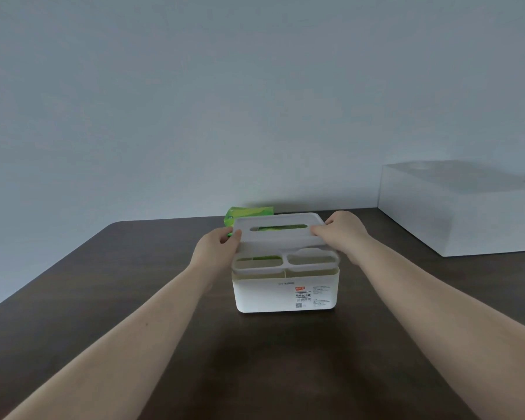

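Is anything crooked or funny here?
Yes. The white lid is lifted off the tissue box instead of sitting flat on it. The left hand and the right hand grip it. A green tissue pack lies behind the box.

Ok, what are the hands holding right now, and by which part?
Both hold the white slotted lid: the left hand grips its left edge, the right hand its right edge, above the box.

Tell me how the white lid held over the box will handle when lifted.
The lid is probably stiff: it shows no sag though the left hand and right hand grip only its ends. It is likely light, being thin plastic with three cut-outs. Its smooth surface may be slippery.
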The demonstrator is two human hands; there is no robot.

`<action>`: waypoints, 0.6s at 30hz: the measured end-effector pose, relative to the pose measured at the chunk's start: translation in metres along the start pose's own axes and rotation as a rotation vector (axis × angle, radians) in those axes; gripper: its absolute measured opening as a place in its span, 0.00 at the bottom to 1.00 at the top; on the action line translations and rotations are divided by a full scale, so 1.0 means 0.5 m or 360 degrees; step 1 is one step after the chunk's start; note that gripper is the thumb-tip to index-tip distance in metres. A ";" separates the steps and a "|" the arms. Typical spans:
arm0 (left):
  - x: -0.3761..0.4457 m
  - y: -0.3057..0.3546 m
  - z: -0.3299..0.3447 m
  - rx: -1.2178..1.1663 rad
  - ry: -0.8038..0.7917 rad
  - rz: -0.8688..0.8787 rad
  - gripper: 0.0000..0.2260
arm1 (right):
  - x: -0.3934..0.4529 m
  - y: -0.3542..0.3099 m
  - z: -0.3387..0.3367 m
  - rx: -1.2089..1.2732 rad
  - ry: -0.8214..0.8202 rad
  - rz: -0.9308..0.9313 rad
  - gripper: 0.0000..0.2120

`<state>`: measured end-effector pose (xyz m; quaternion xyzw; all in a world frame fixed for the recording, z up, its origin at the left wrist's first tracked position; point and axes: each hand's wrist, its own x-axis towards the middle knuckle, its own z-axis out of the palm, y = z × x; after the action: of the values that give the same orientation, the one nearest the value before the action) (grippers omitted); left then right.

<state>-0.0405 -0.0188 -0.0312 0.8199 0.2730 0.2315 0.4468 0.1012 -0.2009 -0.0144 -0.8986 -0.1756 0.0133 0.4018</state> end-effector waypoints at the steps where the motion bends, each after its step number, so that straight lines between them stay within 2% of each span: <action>1: 0.001 0.000 -0.001 0.0028 0.0018 -0.0002 0.15 | 0.002 0.000 0.003 -0.0016 0.0005 0.0001 0.20; 3: 0.004 -0.006 0.001 0.0047 0.0032 0.0003 0.10 | 0.005 0.001 0.007 -0.0067 0.0028 -0.0003 0.18; 7: 0.013 -0.015 0.007 0.0014 0.0065 -0.0016 0.17 | 0.013 0.007 0.017 -0.0148 0.0117 -0.0026 0.17; 11: 0.018 -0.004 0.010 0.0160 0.0078 0.0059 0.11 | 0.019 0.013 0.021 -0.0209 0.0136 -0.0036 0.17; 16: 0.025 -0.004 0.016 0.0304 0.0126 0.0116 0.11 | 0.018 0.011 0.025 -0.0251 0.0145 -0.0029 0.18; 18: 0.025 -0.010 0.025 0.0341 0.0201 0.0120 0.13 | 0.017 0.012 0.026 -0.0255 0.0155 -0.0032 0.18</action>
<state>-0.0243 -0.0159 -0.0399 0.8563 0.2929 0.2688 0.3295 0.1088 -0.1924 -0.0268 -0.9257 -0.1653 -0.0486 0.3367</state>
